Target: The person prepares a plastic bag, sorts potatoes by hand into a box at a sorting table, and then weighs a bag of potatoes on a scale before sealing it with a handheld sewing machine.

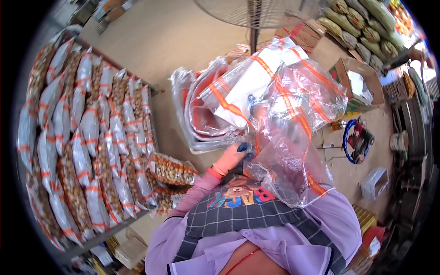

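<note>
A large clear plastic bag (293,137) with orange-yellow stripes spreads across my chest and the space before me. At its lower left edge, my left hand (231,156) is closed, with dark blue coverings on the fingertips, pinching the plastic. My right hand (260,112) shows only through the clear film, higher up beside a white sheet (233,112); glare and folds hide how its fingers are set. Beneath lies a stack of folded clear bags (183,101) with orange bands.
Filled bags (87,156) of brown round goods lie in rows on a rack at left. A fan (256,13) stands ahead. To the right are an open carton (362,87), a blue-rimmed round stool (357,142) and a clear plastic-lined box (373,183). Green sacks (362,27) are piled at far right.
</note>
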A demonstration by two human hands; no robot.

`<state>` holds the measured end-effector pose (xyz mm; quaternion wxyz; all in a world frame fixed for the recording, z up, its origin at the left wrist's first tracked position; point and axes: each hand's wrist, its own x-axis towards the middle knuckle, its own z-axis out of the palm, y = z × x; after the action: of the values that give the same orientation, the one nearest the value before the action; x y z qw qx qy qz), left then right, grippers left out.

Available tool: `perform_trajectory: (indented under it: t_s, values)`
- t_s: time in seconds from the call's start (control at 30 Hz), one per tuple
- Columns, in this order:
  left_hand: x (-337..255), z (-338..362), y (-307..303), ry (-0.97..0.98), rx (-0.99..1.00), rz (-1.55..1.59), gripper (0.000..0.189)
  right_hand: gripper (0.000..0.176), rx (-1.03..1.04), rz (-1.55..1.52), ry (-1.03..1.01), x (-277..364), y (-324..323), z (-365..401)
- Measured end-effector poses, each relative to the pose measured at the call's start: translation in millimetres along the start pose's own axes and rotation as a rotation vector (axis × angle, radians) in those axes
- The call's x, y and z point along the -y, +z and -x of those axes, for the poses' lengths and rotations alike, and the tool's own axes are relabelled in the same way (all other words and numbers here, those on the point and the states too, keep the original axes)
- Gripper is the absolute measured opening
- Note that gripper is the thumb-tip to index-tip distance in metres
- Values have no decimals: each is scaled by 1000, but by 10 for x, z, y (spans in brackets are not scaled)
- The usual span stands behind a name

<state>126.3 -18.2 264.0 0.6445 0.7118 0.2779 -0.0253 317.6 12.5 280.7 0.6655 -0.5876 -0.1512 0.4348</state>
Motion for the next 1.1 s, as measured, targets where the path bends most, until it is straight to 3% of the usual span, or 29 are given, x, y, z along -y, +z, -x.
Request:
perform_trajectory:
  t_s: [0.03, 0.1, 0.17, 0.23, 0.3, 0.33, 0.37, 0.43, 0.57, 0.67, 0.7, 0.73, 0.8, 0.83, 0.9, 0.93, 0.97, 1.03, 1.1]
  values:
    - [176, -110, -81, -4, 34, -5, 44, 32, 9, -43, 19, 82, -129, 35]
    - [153, -292, -207, 98, 88, 270, 52, 32, 13, -108, 47, 205, -357, 123]
    - [26, -472, -471, -54, 131, 1276, 50, 33, 14, -163, 64, 339, -497, 143]
    - [337, -845, -885, -77, -209, 1231, 45, 33, 4, -222, 70, 416, -634, 307]
    - [206, -1148, -1061, 77, -431, 1033, 32, 34, -6, -287, 65, 496, -665, 311]
    - [139, -1375, -1074, 141, -382, 1123, 26, 34, -11, -307, 58, 542, -672, 307]
    - [10, -1413, -1085, 277, -485, 575, 27, 35, -22, -337, 47, 584, -704, 410]
    - [104, -1685, -1074, 410, -614, -5, 29, 35, -46, -387, 22, 668, -688, 432]
    - [-562, -1559, -1440, 373, -602, 1215, 32, 35, -86, -237, -65, 642, -641, 563]
    - [-357, -1465, -1947, 399, -689, 914, 43, 31, -48, 172, -225, 555, -585, 598]
    - [-315, -1398, -1921, 394, -703, 919, 43, 31, -37, 178, -216, 586, -531, 587]
    - [-270, -1314, -1887, 296, -546, 879, 44, 34, -100, 278, 52, 657, -476, 546]
    - [-220, -1076, -1564, 147, -286, 839, 43, 33, -66, 342, 232, 641, -348, 392]
    - [-243, -976, -1288, 134, -265, 814, 44, 32, -44, 376, 321, 635, -285, 314]
    - [-289, -874, -1075, 38, -164, 958, 49, 25, -279, -148, -269, 471, 53, 234]
    - [-184, -913, -1103, -2, -144, 966, 33, 22, -256, -211, -304, 340, -1, 110]
    - [-168, -911, -1138, -4, -140, 966, 33, 20, -232, -274, -338, 216, -50, -12]
    - [-104, -877, -1090, -77, -41, 1078, 23, 25, -252, -389, -28, 197, -165, -13]
    - [-29, -906, -952, -59, -35, 916, 21, 26, -230, -310, 50, 132, -213, 79]
